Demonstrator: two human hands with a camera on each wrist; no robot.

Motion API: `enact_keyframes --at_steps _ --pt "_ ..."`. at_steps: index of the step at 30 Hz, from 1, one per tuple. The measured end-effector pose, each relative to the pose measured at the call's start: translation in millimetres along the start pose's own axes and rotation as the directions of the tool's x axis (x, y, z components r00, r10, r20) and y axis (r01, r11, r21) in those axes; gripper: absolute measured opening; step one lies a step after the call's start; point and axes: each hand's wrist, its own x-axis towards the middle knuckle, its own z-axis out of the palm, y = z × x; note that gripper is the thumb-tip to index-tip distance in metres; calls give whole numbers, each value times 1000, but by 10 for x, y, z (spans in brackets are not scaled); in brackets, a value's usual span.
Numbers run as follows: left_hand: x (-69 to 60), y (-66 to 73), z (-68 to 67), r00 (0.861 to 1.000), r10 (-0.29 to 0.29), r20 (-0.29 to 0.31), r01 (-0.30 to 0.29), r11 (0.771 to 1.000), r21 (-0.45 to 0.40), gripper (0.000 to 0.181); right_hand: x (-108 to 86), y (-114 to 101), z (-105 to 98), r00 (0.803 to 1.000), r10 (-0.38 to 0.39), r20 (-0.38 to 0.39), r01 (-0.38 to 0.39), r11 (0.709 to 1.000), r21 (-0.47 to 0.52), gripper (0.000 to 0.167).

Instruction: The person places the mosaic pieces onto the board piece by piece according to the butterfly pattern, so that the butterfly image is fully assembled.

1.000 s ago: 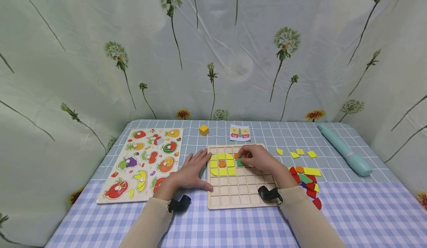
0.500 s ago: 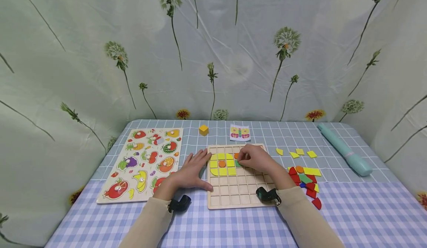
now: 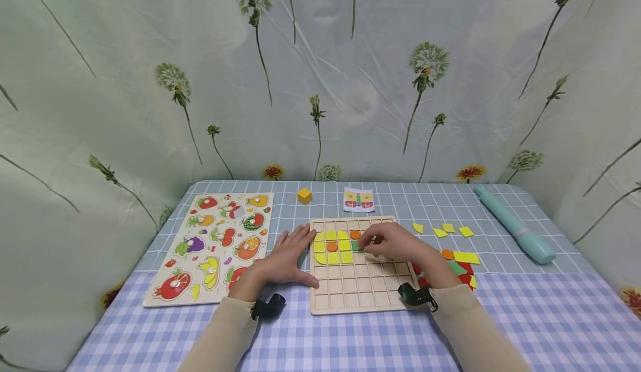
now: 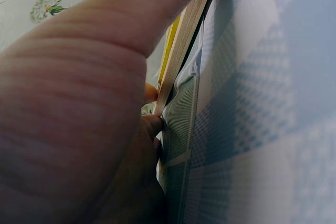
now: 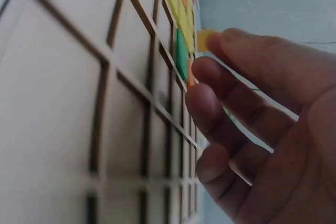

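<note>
A wooden grid board (image 3: 345,288) lies in front of me, with yellow tiles (image 3: 331,258) and two orange discs (image 3: 332,246) set in its upper left cells. Beside the yellow ones, a green square tile (image 5: 181,56) sits in a cell below the second disc. My right hand (image 3: 388,241) hovers just right of that tile. In the right wrist view its fingers are loosely bent, with nothing between them. Spread out along the board's left edge, my left hand (image 3: 287,263) touches the rim with thumb and fingertips.
A fruit puzzle board (image 3: 234,234) lies at left. Behind the grid are a yellow cube (image 3: 304,196) and a butterfly picture card (image 3: 358,201). Loose yellow pieces (image 3: 466,232), a mixed pile (image 3: 466,258) partly behind my right forearm, and a long teal object (image 3: 521,230) lie at right.
My right hand has set the green tile into its cell, let go and drawn back slightly to the right. The left hand stays in place.
</note>
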Motion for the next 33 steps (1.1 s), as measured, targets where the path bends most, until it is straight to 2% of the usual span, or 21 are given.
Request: enact_keyframes --at_steps 5,10,18,26,33 --pt "-9 -5 -9 1000 -4 4 4 1000 3 120 -158 20 -149 999 34 -28 -34 999 -12 14" --pt "-24 9 -15 1000 -5 -2 5 1000 -1 120 -331 140 -287 996 73 -43 -75 996 -42 17" --pt "-24 22 -9 1000 -8 -9 8 1000 1 119 -616 470 -480 988 145 54 -145 989 -1 15" --pt "-27 25 -13 1000 -7 -1 7 1000 -1 119 -824 742 -676 978 191 84 -190 982 -25 16" --pt "-17 11 -6 1000 4 -6 -4 1000 -6 119 -949 827 -775 951 282 125 -281 959 -30 20"
